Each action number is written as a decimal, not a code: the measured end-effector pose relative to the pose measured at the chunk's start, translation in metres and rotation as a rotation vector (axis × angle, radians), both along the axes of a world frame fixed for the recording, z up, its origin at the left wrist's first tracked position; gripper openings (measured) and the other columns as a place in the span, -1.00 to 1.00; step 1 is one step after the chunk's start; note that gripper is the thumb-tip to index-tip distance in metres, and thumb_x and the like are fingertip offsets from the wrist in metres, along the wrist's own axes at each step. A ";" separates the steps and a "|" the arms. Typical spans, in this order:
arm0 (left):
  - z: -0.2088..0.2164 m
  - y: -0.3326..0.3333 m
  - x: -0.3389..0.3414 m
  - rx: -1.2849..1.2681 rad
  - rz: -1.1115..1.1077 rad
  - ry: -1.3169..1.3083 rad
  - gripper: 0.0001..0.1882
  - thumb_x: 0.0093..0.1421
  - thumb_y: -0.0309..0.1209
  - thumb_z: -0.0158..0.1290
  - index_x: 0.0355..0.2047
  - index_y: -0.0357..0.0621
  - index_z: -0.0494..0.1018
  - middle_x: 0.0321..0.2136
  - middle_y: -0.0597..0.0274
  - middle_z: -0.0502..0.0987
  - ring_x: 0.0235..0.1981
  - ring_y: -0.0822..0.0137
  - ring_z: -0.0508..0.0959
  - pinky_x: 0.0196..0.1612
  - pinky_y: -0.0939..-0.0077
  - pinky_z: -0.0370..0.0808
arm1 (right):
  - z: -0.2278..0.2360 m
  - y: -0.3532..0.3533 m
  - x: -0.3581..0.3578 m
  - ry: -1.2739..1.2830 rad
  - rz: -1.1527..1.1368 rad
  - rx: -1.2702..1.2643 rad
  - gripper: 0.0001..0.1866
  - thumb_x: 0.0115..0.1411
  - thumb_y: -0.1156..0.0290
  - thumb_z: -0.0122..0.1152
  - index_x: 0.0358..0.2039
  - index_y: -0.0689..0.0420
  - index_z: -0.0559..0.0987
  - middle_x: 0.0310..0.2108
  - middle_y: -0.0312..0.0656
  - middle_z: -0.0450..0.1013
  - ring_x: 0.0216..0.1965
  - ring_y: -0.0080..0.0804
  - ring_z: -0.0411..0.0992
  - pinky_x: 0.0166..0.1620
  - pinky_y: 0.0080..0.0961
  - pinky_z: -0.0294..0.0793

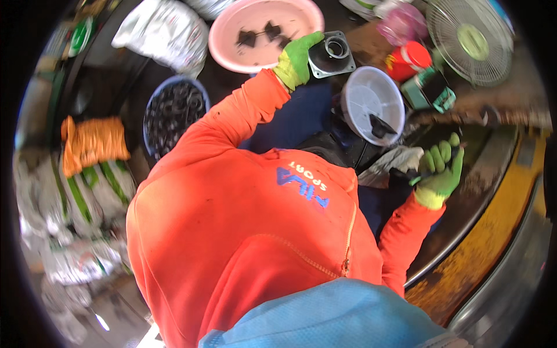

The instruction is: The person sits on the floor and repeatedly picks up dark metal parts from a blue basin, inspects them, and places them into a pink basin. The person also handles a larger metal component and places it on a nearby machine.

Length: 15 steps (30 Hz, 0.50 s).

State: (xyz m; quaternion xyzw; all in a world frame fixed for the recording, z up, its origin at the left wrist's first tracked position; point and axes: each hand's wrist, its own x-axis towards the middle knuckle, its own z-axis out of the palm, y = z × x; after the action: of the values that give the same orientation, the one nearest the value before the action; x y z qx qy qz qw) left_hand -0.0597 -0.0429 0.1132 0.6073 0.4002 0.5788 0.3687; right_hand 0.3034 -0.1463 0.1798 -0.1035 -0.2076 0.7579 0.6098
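Head view, nearest first: blue cloth (331,310) lies across the orange-red sweatshirt (249,214) at the lower edge. Beyond it, the gloved right hand (439,178) has its fingers partly curled, one reaching outward; a slim dark item (401,173) shows beside the palm, but I cannot tell whether they clamp it. A pale crumpled sheet (394,163) lies just left of that hand.

Farther off, the white basin (365,95) contains a black piece (382,126). Up beside it, the gloved left hand (293,62) has its fingers clamped on the left side of a black part (325,58) with a squarish, grey-edged plate and a round ringed opening, held between the white basin and the pink basin (249,17).

That part looks stiff and fairly weighty for its size, more sturdy than fragile. Its smooth face could slip, though the glove should help. The plate's outer edge seems the surest hold, with the ring's rim a second choice. Farthest right stands a fan (473,42).
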 end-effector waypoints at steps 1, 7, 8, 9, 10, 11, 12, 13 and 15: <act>-0.003 -0.009 -0.027 0.107 0.189 0.326 -0.69 0.21 -0.40 0.00 -0.05 -0.26 0.43 -0.19 0.10 0.56 -0.17 0.23 0.58 -0.06 0.38 0.53 | -0.004 0.000 -0.001 -0.105 -0.099 -0.108 -0.68 0.38 0.20 -0.12 -0.07 0.19 0.41 -0.61 -0.43 0.00 -0.68 -0.68 -0.05 -0.63 -0.69 -0.06; -0.069 -0.073 -0.164 -0.534 0.846 -0.575 -0.70 0.16 -0.12 0.03 -0.47 -0.10 0.44 -0.69 0.28 0.39 -0.72 0.40 0.34 -0.63 0.51 0.25 | -0.030 0.024 -0.023 -0.435 -0.112 -0.331 -0.62 0.35 0.14 -0.08 0.03 0.14 0.36 -0.58 -0.38 0.14 -0.66 -0.61 0.02 -0.58 -0.65 0.04; -0.093 -0.091 -0.181 -0.657 0.953 -0.620 -0.71 0.16 -0.13 0.03 -0.47 -0.09 0.43 -0.70 0.28 0.38 -0.73 0.39 0.35 -0.63 0.48 0.25 | -0.037 0.031 -0.024 -0.503 -0.111 -0.386 -0.63 0.35 0.15 -0.08 0.02 0.13 0.37 -0.58 -0.37 0.19 -0.65 -0.61 0.07 -0.56 -0.65 0.09; -0.119 -0.111 -0.199 -0.722 1.049 -0.636 -0.73 0.15 -0.14 0.03 -0.48 -0.08 0.42 -0.71 0.27 0.36 -0.73 0.38 0.35 -0.64 0.46 0.26 | -0.047 0.038 -0.024 -0.541 -0.071 -0.399 -0.66 0.37 0.13 -0.12 -0.04 0.11 0.39 -0.57 -0.37 0.24 -0.65 -0.60 0.10 -0.58 -0.66 0.12; -0.144 -0.130 -0.215 -0.747 1.086 -0.727 -0.75 0.16 -0.16 0.02 -0.48 -0.06 0.41 -0.72 0.27 0.35 -0.74 0.37 0.33 -0.65 0.44 0.25 | -0.054 0.044 -0.024 -0.581 -0.003 -0.391 -0.66 0.37 0.11 -0.15 -0.06 0.09 0.39 -0.57 -0.38 0.25 -0.65 -0.60 0.10 -0.59 -0.66 0.13; -0.172 -0.151 -0.230 -0.745 1.128 -0.802 -0.77 0.16 -0.17 0.01 -0.49 -0.05 0.40 -0.73 0.26 0.33 -0.75 0.37 0.32 -0.66 0.42 0.24 | -0.064 0.050 -0.022 -0.605 0.045 -0.420 -0.66 0.38 0.10 -0.18 -0.09 0.08 0.39 -0.57 -0.39 0.26 -0.66 -0.60 0.10 -0.60 -0.67 0.13; -0.198 -0.171 -0.240 -0.806 1.179 -0.642 -0.77 0.16 -0.17 0.02 -0.42 -0.04 0.45 -0.65 0.20 0.42 -0.67 0.32 0.41 -0.59 0.40 0.33 | -0.074 0.056 -0.020 -0.576 0.112 -0.435 -0.66 0.39 0.07 -0.22 -0.11 0.04 0.40 -0.56 -0.39 0.28 -0.66 -0.61 0.13 -0.62 -0.68 0.16; -0.222 -0.190 -0.252 -1.068 0.997 -0.162 -0.75 0.15 -0.17 0.05 -0.29 -0.04 0.46 -0.49 0.13 0.47 -0.50 0.25 0.46 -0.44 0.36 0.38 | -0.085 0.061 -0.016 -0.617 0.092 -0.495 -0.66 0.39 0.07 -0.22 -0.11 0.03 0.40 -0.57 -0.40 0.27 -0.66 -0.60 0.17 -0.60 -0.67 0.22; -0.261 -0.228 -0.274 -1.310 0.528 1.218 -0.58 0.12 -0.18 0.10 -0.04 -0.04 0.47 -0.18 0.00 0.56 -0.16 0.12 0.57 -0.12 0.28 0.50 | -0.106 0.070 -0.009 -0.602 0.182 -0.531 -0.68 0.38 0.09 -0.20 -0.10 0.03 0.40 -0.55 -0.39 0.29 -0.63 -0.58 0.22 -0.57 -0.64 0.28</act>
State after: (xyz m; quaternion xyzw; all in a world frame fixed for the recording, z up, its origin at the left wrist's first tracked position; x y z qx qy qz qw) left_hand -0.3340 -0.2706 -0.1474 0.3665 0.8964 -0.1155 0.2208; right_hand 0.2948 -0.0760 0.0739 -0.4553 -0.1823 0.7720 0.4044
